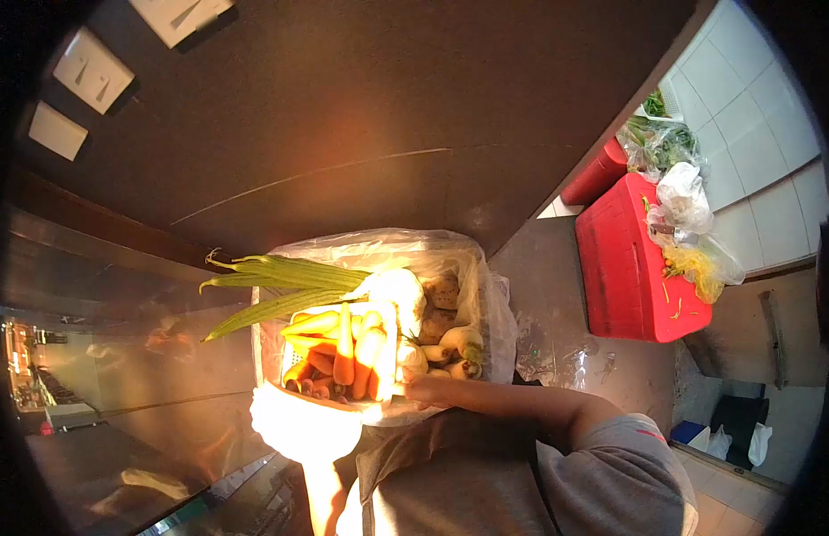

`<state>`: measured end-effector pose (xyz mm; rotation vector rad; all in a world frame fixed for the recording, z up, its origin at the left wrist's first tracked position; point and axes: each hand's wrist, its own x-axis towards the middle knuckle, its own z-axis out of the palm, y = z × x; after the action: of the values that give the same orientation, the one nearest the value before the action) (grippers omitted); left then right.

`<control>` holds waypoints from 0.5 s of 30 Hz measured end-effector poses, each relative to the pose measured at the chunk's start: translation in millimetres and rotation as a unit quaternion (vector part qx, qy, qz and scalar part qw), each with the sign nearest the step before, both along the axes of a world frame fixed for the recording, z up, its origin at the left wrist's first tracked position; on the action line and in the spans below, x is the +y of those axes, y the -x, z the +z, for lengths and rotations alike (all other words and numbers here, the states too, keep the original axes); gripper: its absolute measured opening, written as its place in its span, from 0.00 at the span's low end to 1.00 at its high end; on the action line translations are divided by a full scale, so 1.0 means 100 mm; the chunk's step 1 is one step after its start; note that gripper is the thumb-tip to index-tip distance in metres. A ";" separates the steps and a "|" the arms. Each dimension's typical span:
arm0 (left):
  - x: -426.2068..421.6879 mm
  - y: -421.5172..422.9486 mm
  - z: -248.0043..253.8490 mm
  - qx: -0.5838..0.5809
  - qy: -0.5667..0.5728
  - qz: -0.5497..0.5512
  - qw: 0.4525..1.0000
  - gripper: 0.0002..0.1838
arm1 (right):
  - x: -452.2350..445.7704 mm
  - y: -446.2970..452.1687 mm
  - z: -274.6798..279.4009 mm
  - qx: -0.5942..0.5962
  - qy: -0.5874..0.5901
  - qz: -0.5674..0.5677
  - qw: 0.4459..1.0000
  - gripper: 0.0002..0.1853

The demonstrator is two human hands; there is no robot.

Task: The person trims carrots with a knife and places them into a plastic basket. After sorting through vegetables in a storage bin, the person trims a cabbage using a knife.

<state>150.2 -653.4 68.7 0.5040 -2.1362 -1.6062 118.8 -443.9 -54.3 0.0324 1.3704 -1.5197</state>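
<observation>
A small white plastic basket [390,344] full of carrots [345,350] sits at the front left of a larger crate [472,246] lined with clear plastic. My right hand [421,389] is closed at the basket's near right corner, fingers partly hidden. My left hand [305,422] is at the basket's near left side, washed out white by sunlight, so its fingers cannot be made out. Long ridged green gourds [285,279] stick out leftward over the crate. Beside the basket lie white radishes [461,345], brown roots [441,290] and a large overexposed pale vegetable [398,290].
A dark wall panel [361,116] with white switches [92,71] stands close in front. On the right is a red cooler box [642,268] bearing plastic bags [687,196], with greens [660,143] behind. A shiny metal surface [137,357] fills the left side.
</observation>
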 end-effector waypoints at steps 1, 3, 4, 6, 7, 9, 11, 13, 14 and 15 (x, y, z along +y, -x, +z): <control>0.13 0.06 0.08 0.023 -0.051 -0.004 0.998 0.38 | 0.12 -0.01 0.17 0.145 0.037 0.023 0.988 0.43; 0.43 0.21 0.27 0.063 -0.160 -0.016 0.985 0.39 | 0.36 -0.03 0.19 0.385 0.153 0.068 0.908 0.42; 0.62 0.27 0.34 0.081 -0.220 -0.024 0.972 0.39 | 0.51 0.00 0.39 0.354 0.226 0.071 0.905 0.43; 1.09 0.38 0.51 0.104 -0.347 -0.044 0.931 0.40 | 0.75 0.05 1.13 0.159 0.351 -0.025 0.923 0.47; 1.37 0.45 0.58 0.109 -0.403 -0.060 0.907 0.41 | 0.90 0.05 1.22 0.296 0.369 -0.059 0.879 0.50; 1.96 0.43 0.70 0.081 -0.501 -0.070 0.859 0.41 | 1.53 0.06 1.62 0.423 0.245 -0.063 0.870 0.58; 2.57 0.41 0.73 0.036 -0.572 -0.057 0.817 0.42 | 2.09 -0.02 1.61 0.446 0.150 -0.136 0.872 0.64; 3.07 0.41 0.60 -0.018 -0.625 -0.040 0.779 0.43 | 2.63 -0.09 1.36 0.493 0.054 -0.238 0.835 0.63; 3.14 0.45 0.24 -0.036 -0.587 -0.146 0.796 0.46 | 2.96 -0.11 1.44 0.421 0.173 -0.286 0.843 0.62; 3.32 0.42 0.04 -0.080 -0.564 -0.207 0.795 0.48 | 3.26 -0.18 1.32 0.381 0.153 -0.331 0.850 0.62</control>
<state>107.8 -321.4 72.3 0.5073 -1.1523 -3.1309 137.2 -118.2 77.5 -0.3755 1.8101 -2.4976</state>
